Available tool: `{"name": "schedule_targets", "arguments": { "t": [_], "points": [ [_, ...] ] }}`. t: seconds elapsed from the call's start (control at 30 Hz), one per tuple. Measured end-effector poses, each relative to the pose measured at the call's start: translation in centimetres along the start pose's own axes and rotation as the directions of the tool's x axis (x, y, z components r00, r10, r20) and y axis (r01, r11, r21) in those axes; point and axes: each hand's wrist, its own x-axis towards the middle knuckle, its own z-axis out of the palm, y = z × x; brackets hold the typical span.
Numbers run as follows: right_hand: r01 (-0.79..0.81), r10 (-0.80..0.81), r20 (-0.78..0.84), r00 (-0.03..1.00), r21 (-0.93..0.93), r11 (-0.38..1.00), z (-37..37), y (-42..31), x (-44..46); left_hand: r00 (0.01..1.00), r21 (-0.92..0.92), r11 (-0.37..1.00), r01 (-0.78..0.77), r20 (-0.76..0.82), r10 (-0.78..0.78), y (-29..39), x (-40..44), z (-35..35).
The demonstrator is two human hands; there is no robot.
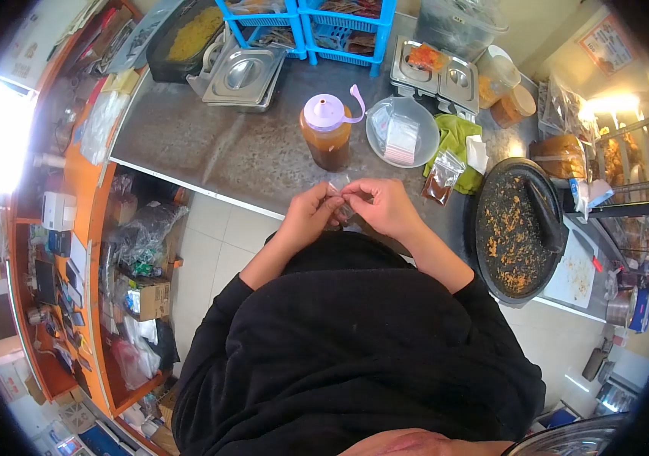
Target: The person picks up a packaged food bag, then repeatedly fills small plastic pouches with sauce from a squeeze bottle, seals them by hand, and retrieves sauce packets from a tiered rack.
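My left hand (314,212) and my right hand (382,207) meet at the counter's front edge, fingertips pinched on a small clear plastic bag (346,182). Just beyond them stands a squeeze bottle (328,144) of brown liquid, its lilac cap flipped open to the side. Right of the bottle, a pale bowl (378,134) holds a stack of small clear bags (401,140). A filled bag of dark red-brown contents (440,182) lies by a green cloth (455,137).
Behind are blue plastic racks (343,57), a lidded steel tray (242,74) and steel containers (457,82). A black oval pan (503,262) with orange crumbs sits at the right. Orange shelving (81,228) stands at the left.
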Motion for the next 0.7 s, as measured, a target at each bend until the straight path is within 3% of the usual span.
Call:
{"name": "schedule_targets", "arguments": {
  "t": [0.1,0.2,0.3,0.33,0.4,0.5,0.57,0.63,0.67,0.7],
  "points": [
    [0.029,-0.031,-0.018,0.999,-0.138,0.99,0.5,0.3,-0.2,1.0,0.099,0.995,-0.031,0.009,0.03,-0.3,-0.1,-0.2],
    [0.247,-0.3,-0.091,0.95,-0.376,0.893,1.5,2.0,0.3,0.999,0.199,0.98,-0.008,-0.038,0.016,-0.3,-0.2,-0.2],
    [0.199,-0.296,-0.18,0.938,-0.42,0.885,1.5,2.2,0.9,0.993,0.238,0.971,0.026,-0.115,0.001,-0.3,-0.2,-0.3],
    [0.292,-0.386,-0.111,0.916,-0.479,0.828,1.4,2.0,1.0,0.989,0.238,0.971,0.031,-0.146,0.004,-0.4,-0.2,-0.5],
    [0.458,-0.532,0.035,0.846,-0.558,0.692,1.5,1.4,0.5,0.988,0.437,0.898,0.046,-0.153,0.024,-0.3,0.1,-2.2],
    [0.547,-0.522,0.24,0.818,-0.603,0.58,2.0,0.9,0.3,0.983,0.595,0.793,0.131,-0.181,-0.026,0.8,0.5,-3.8],
    [0.624,-0.592,0.246,0.767,-0.498,0.601,1.8,-0.1,0.7,0.981,0.669,0.722,0.177,-0.18,-0.074,1.5,0.6,-4.4],
    [0.635,-0.576,0.275,0.769,-0.426,0.644,1.6,-0.8,1.1,0.997,0.253,0.967,-0.009,-0.067,0.026,-0.1,0.9,-4.1],
    [0.606,-0.523,0.306,0.795,-0.411,0.681,1.5,-1.0,1.1,0.995,0.007,0.996,-0.092,-0.032,0.093,-1.1,0.8,-4.0],
    [0.575,-0.468,0.338,0.817,-0.398,0.715,1.4,-1.1,1.3,0.988,0.001,0.997,-0.074,0.135,0.073,-0.4,0.5,-4.1]
  ]
}}
